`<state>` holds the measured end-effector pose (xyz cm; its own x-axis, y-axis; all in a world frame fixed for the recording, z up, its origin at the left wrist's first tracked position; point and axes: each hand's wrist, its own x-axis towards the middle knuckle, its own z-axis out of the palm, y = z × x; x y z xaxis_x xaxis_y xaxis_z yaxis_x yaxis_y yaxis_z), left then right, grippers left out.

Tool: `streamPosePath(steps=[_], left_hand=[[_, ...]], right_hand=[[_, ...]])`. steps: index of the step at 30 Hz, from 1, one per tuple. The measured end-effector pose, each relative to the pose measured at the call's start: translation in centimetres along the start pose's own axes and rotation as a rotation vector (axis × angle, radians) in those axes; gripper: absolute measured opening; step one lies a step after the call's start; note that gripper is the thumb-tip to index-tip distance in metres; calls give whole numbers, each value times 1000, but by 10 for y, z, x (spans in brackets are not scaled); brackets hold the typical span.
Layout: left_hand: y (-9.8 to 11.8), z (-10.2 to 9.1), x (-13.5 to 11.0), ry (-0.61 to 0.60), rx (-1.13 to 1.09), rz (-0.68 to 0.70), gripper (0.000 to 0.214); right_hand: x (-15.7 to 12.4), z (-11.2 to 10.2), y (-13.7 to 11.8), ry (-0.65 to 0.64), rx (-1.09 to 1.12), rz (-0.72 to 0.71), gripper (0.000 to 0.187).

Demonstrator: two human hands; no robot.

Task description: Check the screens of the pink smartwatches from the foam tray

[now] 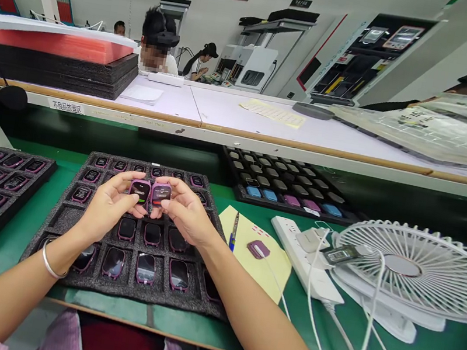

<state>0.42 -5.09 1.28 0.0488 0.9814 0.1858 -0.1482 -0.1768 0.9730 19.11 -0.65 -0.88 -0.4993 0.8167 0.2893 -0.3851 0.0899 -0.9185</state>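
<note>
A strip of green counter (19,224) separates the edges of the left tray (24,192) and middle tray (67,219); above the latter, left fingers (129,202) grip one purple watch (141,190), right fingers (170,207) a second watch (161,192) beside it, screens lit

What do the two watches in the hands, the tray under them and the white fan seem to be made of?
Watches: glossy dark fronts suggest glass or plastic; smooth purple rims could be metal or plastic.
Tray: probably foam, given its matte, speckled black surface.
Fan: likely moulded plastic, judging by its even white ribs.
</note>
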Motion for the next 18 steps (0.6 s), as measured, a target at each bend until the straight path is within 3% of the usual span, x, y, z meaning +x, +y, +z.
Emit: streamPosePath(steps=[9, 18], left_hand=[[1, 3, 0, 50, 14, -15, 45], [2, 4, 1, 22, -29, -22, 47]], right_hand=[[-1, 3, -1, 4, 12, 8, 36], [3, 3, -4, 50, 27, 34, 39]])
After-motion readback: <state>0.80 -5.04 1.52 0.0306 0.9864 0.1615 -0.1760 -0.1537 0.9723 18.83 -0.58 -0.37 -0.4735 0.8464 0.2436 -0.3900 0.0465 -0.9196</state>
